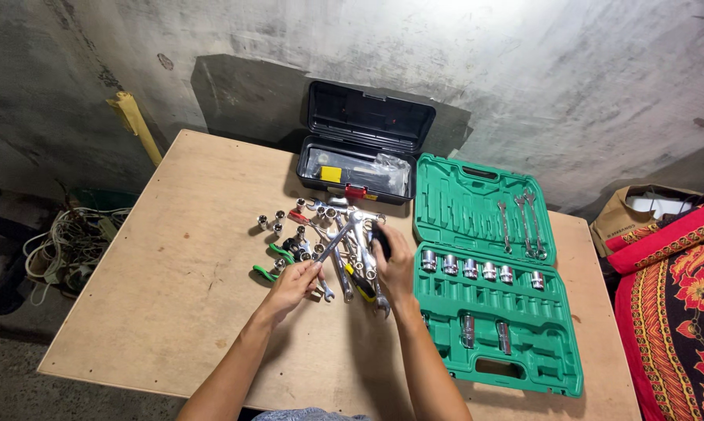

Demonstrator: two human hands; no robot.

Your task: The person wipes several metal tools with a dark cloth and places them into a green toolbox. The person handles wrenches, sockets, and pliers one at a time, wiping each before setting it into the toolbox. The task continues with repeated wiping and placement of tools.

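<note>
Left hand [293, 282] fingers pinch a wrench [332, 245]; right hand [395, 261] fingers grip a black-handled tool [380, 238].

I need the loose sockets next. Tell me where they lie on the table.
In the head view, the loose sockets lie left of centre on the wooden table, at the left edge of the wrench pile, just beyond the left hand.

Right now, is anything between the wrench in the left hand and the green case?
Yes. The right hand and the pile of loose tools lie between the wrench in the left hand and the green case.
</note>
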